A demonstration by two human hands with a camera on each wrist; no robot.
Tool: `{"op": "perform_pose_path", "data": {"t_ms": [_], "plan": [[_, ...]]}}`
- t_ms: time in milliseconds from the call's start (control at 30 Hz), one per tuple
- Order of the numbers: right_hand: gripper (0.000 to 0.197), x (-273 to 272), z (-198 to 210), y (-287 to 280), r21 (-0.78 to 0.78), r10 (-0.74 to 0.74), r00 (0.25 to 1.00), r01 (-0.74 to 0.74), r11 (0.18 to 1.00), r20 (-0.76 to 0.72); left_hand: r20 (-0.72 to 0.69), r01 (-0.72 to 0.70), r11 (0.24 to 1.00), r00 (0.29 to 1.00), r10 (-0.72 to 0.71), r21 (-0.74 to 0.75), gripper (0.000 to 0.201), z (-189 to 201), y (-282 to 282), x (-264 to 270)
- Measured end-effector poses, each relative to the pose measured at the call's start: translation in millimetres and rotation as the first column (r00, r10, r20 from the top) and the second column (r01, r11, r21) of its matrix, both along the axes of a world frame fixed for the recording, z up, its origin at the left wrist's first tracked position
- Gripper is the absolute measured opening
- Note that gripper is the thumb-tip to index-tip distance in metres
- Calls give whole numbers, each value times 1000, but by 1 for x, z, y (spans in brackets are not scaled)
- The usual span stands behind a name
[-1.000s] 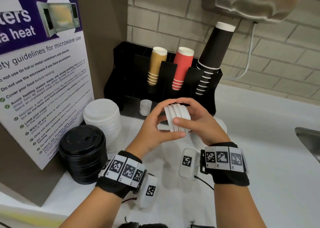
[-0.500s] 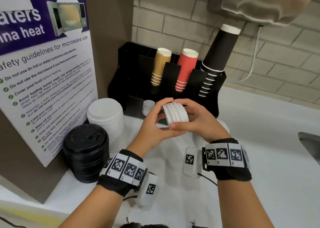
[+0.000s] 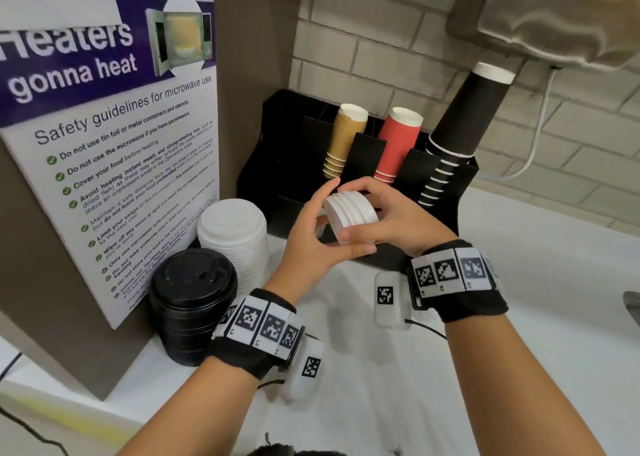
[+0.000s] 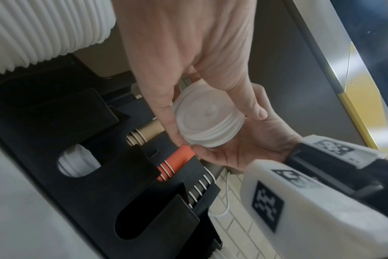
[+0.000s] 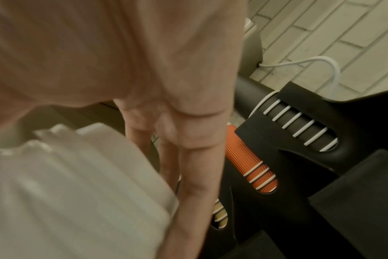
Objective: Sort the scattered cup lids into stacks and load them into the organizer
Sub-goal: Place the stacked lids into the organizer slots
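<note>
Both hands hold a small stack of white lids [image 3: 350, 212] on its side, just in front of the black organizer [image 3: 277, 137]. My left hand [image 3: 313, 227] curls round the stack's left end, thumb underneath. My right hand [image 3: 391, 213] grips it from the right, fingers over the top. In the left wrist view the small white lid stack [image 4: 205, 121] sits between the fingers of both hands, above an organizer slot holding small white lids [image 4: 78, 162]. The right wrist view shows the stack [image 5: 73, 184] blurred against my palm.
A tall stack of large white lids [image 3: 235, 237] and a stack of black lids [image 3: 194, 303] stand at the left, beside a poster board [image 3: 104, 144]. Tan [image 3: 343, 140], red [image 3: 396, 144] and black cups [image 3: 457, 130] fill the organizer's upper slots. A sink edge [image 3: 632, 303] lies at right.
Both hands have carried the small lid stack a little forward and up toward the organizer, and the stack has tilted slightly. The grip is the same.
</note>
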State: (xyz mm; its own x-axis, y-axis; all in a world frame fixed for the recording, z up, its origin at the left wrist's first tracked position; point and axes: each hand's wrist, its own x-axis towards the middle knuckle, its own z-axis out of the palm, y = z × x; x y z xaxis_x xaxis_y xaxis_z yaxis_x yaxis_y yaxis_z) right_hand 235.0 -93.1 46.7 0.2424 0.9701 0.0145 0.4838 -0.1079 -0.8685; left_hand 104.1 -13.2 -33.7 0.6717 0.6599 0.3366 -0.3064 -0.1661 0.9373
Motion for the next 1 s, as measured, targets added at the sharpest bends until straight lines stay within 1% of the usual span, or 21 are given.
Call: {"op": "perform_pose_path", "data": {"t_ms": [133,233,400,467,533,633,733,800,867,900,1000], "plan": [[64,1,2,8,-27,73,994,-75,997,-86,44,-25,1000,999,25,4,97,2,1,1],[66,1,3,12,-33,102,988,-107,994,-117,55,-41,999,998,41,5,97,4,3,1],[56,4,2,22,-29,91,991,-95,995,-102,45,-38,999,998,39,-16,106,4,6,3],[50,9,6,27,-25,75,991,-79,997,-108,57,-30,998,998,32,-47,113,4,7,3],[46,15,13,35,-26,54,991,-57,998,-119,79,-24,996,996,31,-88,116,4,8,4],[47,17,17,46,-85,108,989,-117,990,-97,95,-42,995,994,51,-95,107,2,11,4],[57,9,14,51,-136,154,977,-174,975,-145,103,-77,995,991,84,-64,98,3,14,3],[62,4,10,52,-129,165,975,-185,974,-152,116,-104,994,987,107,-27,89,3,16,4],[60,1,8,53,-126,180,976,-195,973,-125,132,-132,991,982,132,-8,81,2,17,4],[60,1,7,53,-145,188,972,-208,967,-142,142,-136,991,981,136,-8,78,2,18,3],[63,6,8,50,-219,235,922,-309,925,-308,158,-117,993,980,117,-12,77,1,19,0]]}}
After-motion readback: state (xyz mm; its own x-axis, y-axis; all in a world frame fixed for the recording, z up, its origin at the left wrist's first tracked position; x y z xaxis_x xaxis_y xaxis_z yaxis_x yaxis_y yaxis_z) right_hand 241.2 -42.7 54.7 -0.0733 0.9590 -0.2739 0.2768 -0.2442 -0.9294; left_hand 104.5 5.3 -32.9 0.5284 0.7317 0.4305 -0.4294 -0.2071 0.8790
